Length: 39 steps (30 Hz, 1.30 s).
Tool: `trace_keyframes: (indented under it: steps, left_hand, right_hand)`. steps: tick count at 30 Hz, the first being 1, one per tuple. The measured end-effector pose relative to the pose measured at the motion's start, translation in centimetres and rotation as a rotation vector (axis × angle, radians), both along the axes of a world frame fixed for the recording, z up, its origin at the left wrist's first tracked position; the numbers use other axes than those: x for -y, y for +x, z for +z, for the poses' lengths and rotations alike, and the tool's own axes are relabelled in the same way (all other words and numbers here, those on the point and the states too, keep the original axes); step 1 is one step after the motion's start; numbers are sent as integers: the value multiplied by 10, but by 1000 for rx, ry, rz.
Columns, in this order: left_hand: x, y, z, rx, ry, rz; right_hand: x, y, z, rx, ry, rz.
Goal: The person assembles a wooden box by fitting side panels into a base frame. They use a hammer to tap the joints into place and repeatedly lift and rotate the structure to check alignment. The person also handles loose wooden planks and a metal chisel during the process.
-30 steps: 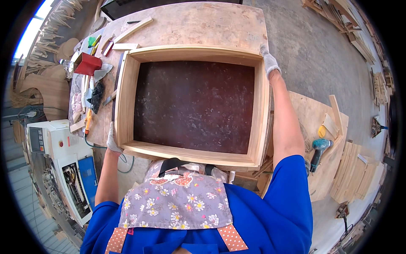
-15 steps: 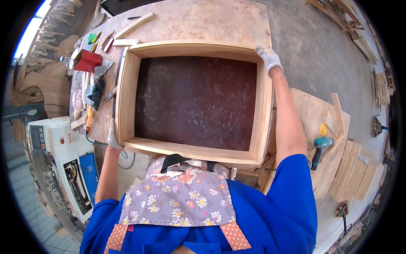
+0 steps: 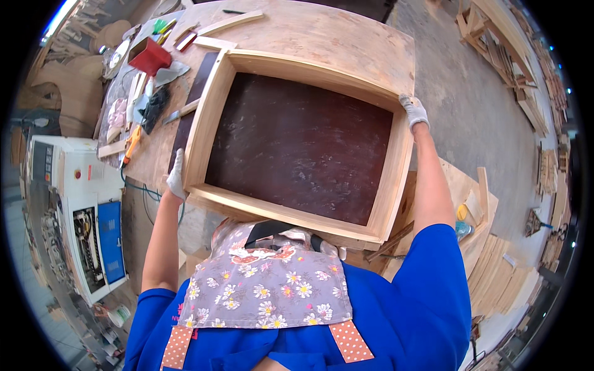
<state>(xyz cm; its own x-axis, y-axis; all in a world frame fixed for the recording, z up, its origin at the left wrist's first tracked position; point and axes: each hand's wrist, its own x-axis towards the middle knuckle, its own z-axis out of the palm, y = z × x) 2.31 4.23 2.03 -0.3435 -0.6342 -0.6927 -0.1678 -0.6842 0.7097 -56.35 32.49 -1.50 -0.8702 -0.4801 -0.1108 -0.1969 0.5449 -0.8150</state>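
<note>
A rectangular light wooden drawer-like frame point(image 3: 383, 176) lies in front of me, tilted clockwise in view. Inside its four walls shows a scuffed dark brown panel point(image 3: 297, 148); whether it is fixed to the frame I cannot tell. A dark strip point(image 3: 197, 93) shows along the frame's left outer side. My left hand point(image 3: 176, 176), in a pale glove, is closed on the near left side, its fingers along the outer wall. My right hand point(image 3: 414, 112), gloved likewise, grips the far right corner. The frame's near wall is close to my flowered apron point(image 3: 266, 281).
The workbench point(image 3: 346, 31) carries a red box point(image 3: 150, 57), a flat-bladed tool point(image 3: 181, 111), an orange-handled tool point(image 3: 132, 145) and wood strips. A white machine cabinet point(image 3: 74, 167) stands left. At right a lower board point(image 3: 461, 179) holds wood pieces and a partly hidden teal power tool point(image 3: 464, 229).
The view has turned, so bench and frame appear rotated clockwise and shifted right. More of the dark strip shows beside the frame's left side. Both hands keep their hold.
</note>
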Motion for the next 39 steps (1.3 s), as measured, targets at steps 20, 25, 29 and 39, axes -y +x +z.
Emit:
trace_keyframes:
  steps: [20,25,29,39]
  left_hand:
    - [43,-22,-1,210,-199,-494]
    - [38,-27,8,205,-101,-482]
    - [33,-30,11,137,-106,-446]
    - [36,-24,25,-228,73,-403]
  right_hand:
    - [-134,206,1,125,242,-62]
    - [-134,208,-3,92,322,-100]
    - [-128,209,3,65,351,-135]
    - [-178,224,-31,291,-377,-758]
